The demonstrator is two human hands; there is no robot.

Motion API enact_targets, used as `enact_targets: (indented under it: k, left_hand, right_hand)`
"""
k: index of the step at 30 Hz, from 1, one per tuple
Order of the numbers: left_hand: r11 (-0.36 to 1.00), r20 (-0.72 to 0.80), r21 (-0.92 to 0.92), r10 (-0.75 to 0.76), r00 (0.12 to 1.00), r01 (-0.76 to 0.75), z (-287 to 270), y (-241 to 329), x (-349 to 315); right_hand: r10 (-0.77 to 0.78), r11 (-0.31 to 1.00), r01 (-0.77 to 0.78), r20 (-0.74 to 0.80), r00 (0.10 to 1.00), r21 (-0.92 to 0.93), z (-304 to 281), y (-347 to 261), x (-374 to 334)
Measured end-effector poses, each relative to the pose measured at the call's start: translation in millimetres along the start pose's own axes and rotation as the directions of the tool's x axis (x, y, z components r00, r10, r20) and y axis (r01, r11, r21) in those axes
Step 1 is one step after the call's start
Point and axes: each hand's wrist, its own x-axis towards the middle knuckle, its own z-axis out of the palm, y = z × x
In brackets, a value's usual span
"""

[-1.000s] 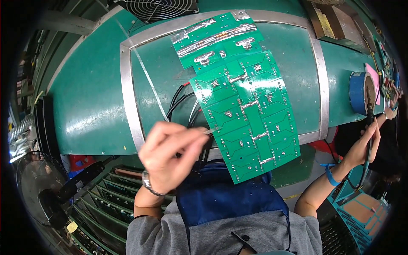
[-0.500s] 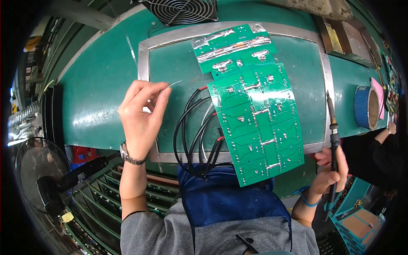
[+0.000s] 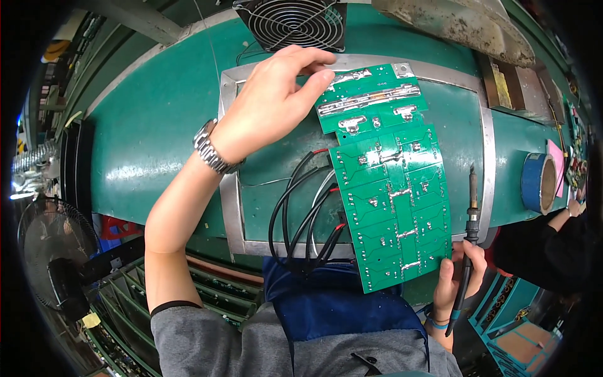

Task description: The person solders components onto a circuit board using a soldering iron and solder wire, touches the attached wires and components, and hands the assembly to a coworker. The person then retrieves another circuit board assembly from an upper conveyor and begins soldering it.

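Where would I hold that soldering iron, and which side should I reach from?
Probably the black handle, reaching from the near end: the slim soldering iron points its bare metal tip away from the person, and the right hand holds it there.

The left grip (image 3: pixel 276 94) has thumb (image 3: pixel 314 87) and forefinger (image 3: pixel 316 56) parted, its forearm (image 3: pixel 182 204) slanting below it. The right grip (image 3: pixel 450 288) curls, thumb raised, its wrist (image 3: pixel 443 309) below.

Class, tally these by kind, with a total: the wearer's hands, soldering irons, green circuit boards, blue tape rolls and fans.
Wearer's hands: 2 (left hand, right hand)
Soldering iron: 1
Green circuit board: 1
Blue tape roll: 1
Fans: 2 (far fan, left-side fan)
Total: 7
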Motion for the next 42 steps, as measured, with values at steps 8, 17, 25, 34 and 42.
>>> enact_targets:
  k: [8, 17, 25, 34, 42]
  left_hand:
    - [0.957, 0.328, -0.222, -0.105, 0.939, 0.185, 10.1, -8.7, 38.1]
    - [0.963, 0.441, -0.155, -0.132, 0.888, 0.221, 7.0, 12.2, 49.3]
    - [0.953, 0.216, -0.226, -0.153, 0.964, 0.202, -31.4, 35.6, -3.4]
    - [0.858, -0.274, -0.489, 0.019, 0.962, -0.157, -35.4, 29.4, -59.7]
    - [0.925, -0.53, -0.381, -0.226, 0.817, 0.009, 27.6, 22.7, -161.6]
  right_hand:
    - [0.259, 0.954, -0.247, -0.05, 0.965, 0.169, 5.4, -16.1, -8.6]
    - [0.46, 0.828, -0.431, 0.007, 0.888, 0.359, 3.7, -42.5, -2.0]
    - [0.361, 0.882, -0.326, -0.043, 0.932, 0.341, -2.8, -51.2, 9.9]
    - [-0.206, 0.973, 0.224, -0.244, 0.948, 0.046, -9.0, -39.9, 87.3]
    - [-0.421, 0.907, 0.414, -0.21, 0.882, -0.08, -3.8, -37.2, 73.4]
